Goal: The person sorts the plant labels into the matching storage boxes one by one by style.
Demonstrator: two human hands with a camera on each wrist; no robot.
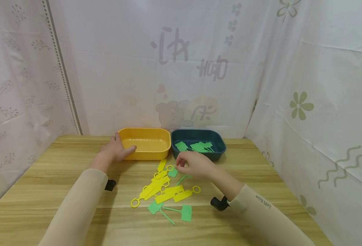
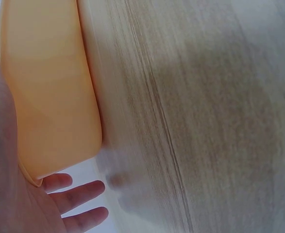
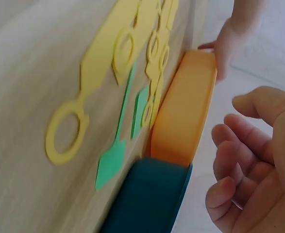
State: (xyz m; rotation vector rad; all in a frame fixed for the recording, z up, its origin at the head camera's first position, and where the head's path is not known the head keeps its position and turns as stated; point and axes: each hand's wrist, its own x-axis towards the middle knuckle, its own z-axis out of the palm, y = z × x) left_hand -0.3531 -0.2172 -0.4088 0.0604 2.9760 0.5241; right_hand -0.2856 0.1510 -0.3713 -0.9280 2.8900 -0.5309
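A: What is the left hand [image 1: 114,150] doing?

B: It is resting against the left end of the yellow box [image 1: 147,155]. The thumb is lying over the near rim, while the other fingers are stretching straight past the corner, so it isn't clenching.

A: And the right hand [image 1: 196,164]?

B: That one is hovering just in front of the blue box [image 1: 215,157]. Its fingers are curling loosely, the thumb is standing apart from them, and in the right wrist view it is grasping nothing.

A: Where are the tags lying?

B: The yellow tags [image 1: 168,194] are overlapping on the table [image 1: 131,227], in front of the boxes, their rings pointing different ways. Several green tags [image 1: 200,147] are sitting inside the blue box. Others are lying on the table: two below the yellow heap in the head view, more near the right hand.

A: How are the boxes standing?

B: They're standing upright side by side, yellow on the left, with a printed curtain [image 1: 122,75] hanging behind them.
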